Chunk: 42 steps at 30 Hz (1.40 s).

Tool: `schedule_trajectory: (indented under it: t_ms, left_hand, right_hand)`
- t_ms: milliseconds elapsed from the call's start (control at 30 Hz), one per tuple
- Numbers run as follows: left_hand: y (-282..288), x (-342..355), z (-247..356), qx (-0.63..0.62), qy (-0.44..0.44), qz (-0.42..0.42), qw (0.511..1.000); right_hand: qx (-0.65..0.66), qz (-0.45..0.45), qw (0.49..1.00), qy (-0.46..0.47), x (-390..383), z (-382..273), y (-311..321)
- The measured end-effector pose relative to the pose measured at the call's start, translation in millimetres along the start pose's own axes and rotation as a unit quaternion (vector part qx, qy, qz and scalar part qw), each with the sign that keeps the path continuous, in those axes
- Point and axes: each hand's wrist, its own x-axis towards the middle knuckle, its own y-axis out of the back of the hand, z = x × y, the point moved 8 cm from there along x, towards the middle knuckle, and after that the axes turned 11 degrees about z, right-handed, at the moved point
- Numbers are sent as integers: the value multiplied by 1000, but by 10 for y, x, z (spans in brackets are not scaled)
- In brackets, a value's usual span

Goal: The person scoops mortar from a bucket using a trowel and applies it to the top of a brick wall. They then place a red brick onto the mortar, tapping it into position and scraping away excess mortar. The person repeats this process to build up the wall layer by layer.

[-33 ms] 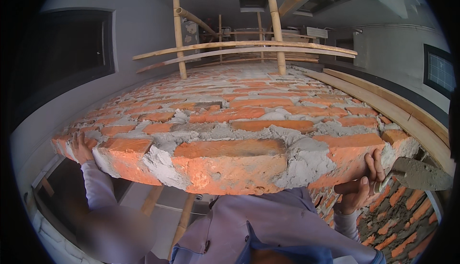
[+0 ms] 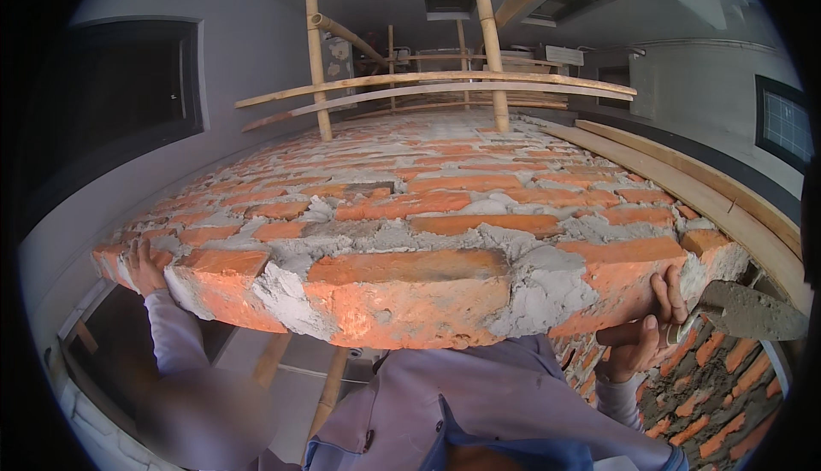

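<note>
Right in front of me is the top of a red brick wall (image 2: 445,206) with thick grey mortar between the bricks. My left hand (image 2: 143,267) curls over the wall's left end, fingers on an end brick (image 2: 224,262). At the right end, my right hand (image 2: 643,332) is closed around the handle of a trowel (image 2: 753,310). Its blade, coated in grey mortar, points right, just below the top course. A large front brick (image 2: 409,293) with mortar on both sides lies between my hands. My sleeves are lilac.
Two upright bamboo poles (image 2: 313,52) (image 2: 489,52) rise behind the wall, with horizontal wooden rails (image 2: 445,85) tied across them. A long wooden board (image 2: 701,182) runs along the right side. Dark windows sit in the grey walls at left (image 2: 111,86) and right (image 2: 782,125). Lower brickwork (image 2: 714,390) shows at bottom right.
</note>
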Motion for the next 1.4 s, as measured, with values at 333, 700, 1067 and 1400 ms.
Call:
schedule_trajectory:
  t_ms: [333, 700, 1067, 1400]
  left_hand:
    - [15, 52, 53, 28, -40, -32, 998]
    - [-107, 37, -134, -27, 23, -34, 999]
    - [49, 44, 56, -73, 6, -26, 997]
    - [-14, 31, -8, -84, 28, -16, 996]
  right_hand:
    - [-11, 12, 1000, -10, 24, 19, 21]
    - [-12, 2, 1000, 3, 19, -5, 6]
    - [-15, -14, 1000, 5, 5, 16, 0]
    - [4, -16, 1000, 0, 11, -7, -3]
